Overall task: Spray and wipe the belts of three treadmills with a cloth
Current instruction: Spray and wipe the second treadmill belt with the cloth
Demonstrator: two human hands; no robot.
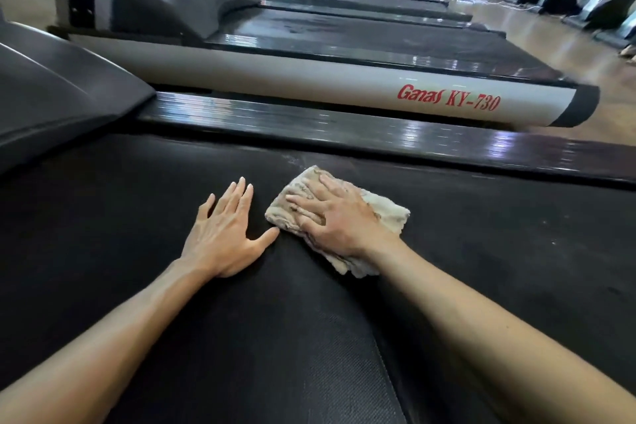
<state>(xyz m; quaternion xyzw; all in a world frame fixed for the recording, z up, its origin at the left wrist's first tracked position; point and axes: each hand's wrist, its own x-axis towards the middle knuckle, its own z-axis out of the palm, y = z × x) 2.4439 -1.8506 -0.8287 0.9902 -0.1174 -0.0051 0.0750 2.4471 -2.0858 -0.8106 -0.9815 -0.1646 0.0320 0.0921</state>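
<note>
Person bent low over black belt [137, 217] of nearest treadmill, belt filling lower half of frame. Right hand [339, 217] lies flat on a crumpled beige cloth [385, 213], fingers straight and spread, pressing it down on the belt just right of centre; nothing gripped. Cloth stained, edges sticking out beyond fingertips and below the wrist. Left hand [223, 234] flat on bare belt just beside cloth, fingers extended, thumb tip reaching cloth's near-left corner, whether touching cannot tell. Pale smear on belt just above cloth. Glossy dark side rail [378, 129] runs across mid-frame. Beyond it, next treadmill's grey side rail [309, 79], red lettering "Ganas KY-730". More treadmills recede toward top centre; wooden floor [550, 31] at upper right
</note>
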